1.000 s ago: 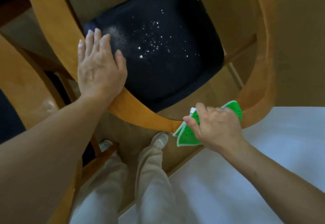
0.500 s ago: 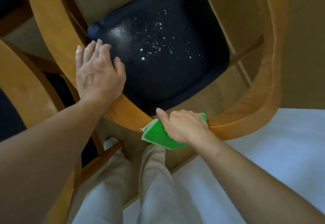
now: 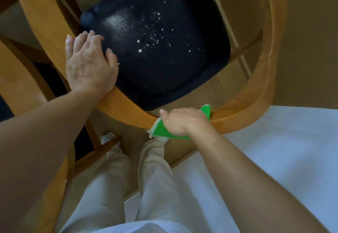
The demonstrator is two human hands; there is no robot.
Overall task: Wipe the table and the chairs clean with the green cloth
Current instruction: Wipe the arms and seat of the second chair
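From the head camera, the right hand [image 3: 182,121] grips the green cloth [image 3: 162,132], fingers curled over it, pressing it onto the curved wooden back rail of the chair [image 3: 263,93]; the left hand [image 3: 89,64] lies flat on the same rail, fingers straight, holding nothing; white crumbs [image 3: 155,35] speckle the dark seat [image 3: 182,68]; the white table [image 3: 274,159] sits at lower right.

I judge this a dining area: curved wooden armchair [image 3: 268,71] with dark padded seat [image 3: 164,64], a second chair [image 3: 22,79] alongside, white table [image 3: 274,159], tan floor [image 3: 311,40].
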